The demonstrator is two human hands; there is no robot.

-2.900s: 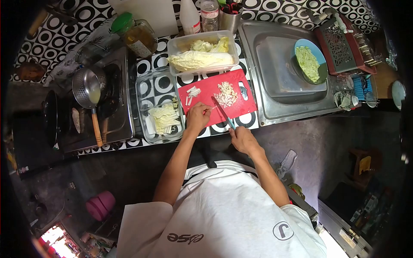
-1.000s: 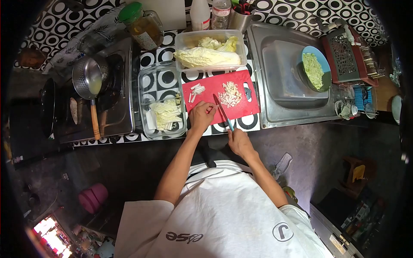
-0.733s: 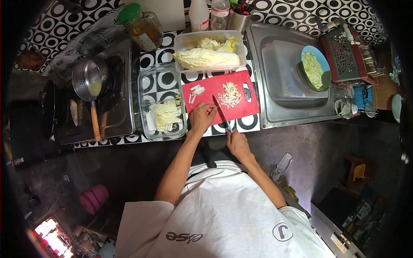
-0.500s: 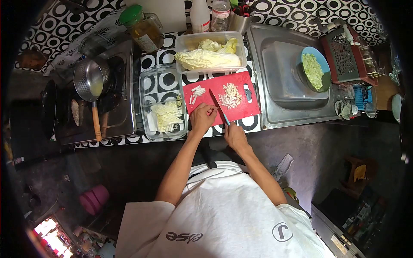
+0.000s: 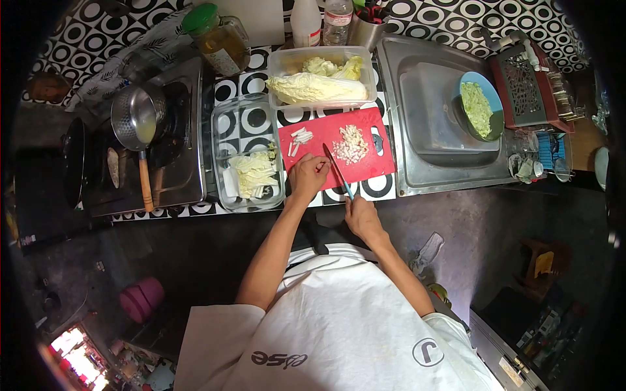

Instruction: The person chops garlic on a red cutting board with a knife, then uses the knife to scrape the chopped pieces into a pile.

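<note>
My right hand [image 5: 364, 218] is wrapped around the light blue handle of a kitchen knife [image 5: 340, 170], whose blade points away from me over the red cutting board [image 5: 365, 173]. Just left of the blade, my left hand [image 5: 309, 176] rests on the board with its fingers pinched together; what they hold is too small to make out. A pile of chopped pale cabbage [image 5: 351, 144] lies right of the blade. White cabbage strips [image 5: 300, 139] sit at the board's upper left. Left of the board, a clear container [image 5: 222, 141] holds cut cabbage leaves [image 5: 253, 174].
Behind the board stands a plastic tub [image 5: 372, 77] with napa cabbage [image 5: 316, 90]. A blue bowl [image 5: 493, 95] of shredded greens is in the sink [image 5: 407, 176] at right. On the stove [image 5: 182, 186] at left sits a saucepan [image 5: 134, 117]. A green-lidded pitcher [image 5: 220, 52] and bottles line the back.
My right hand and the knife have shifted slightly right and toward me, so the blade is farther from my left fingertips. My left hand stays in nearly the same place.
</note>
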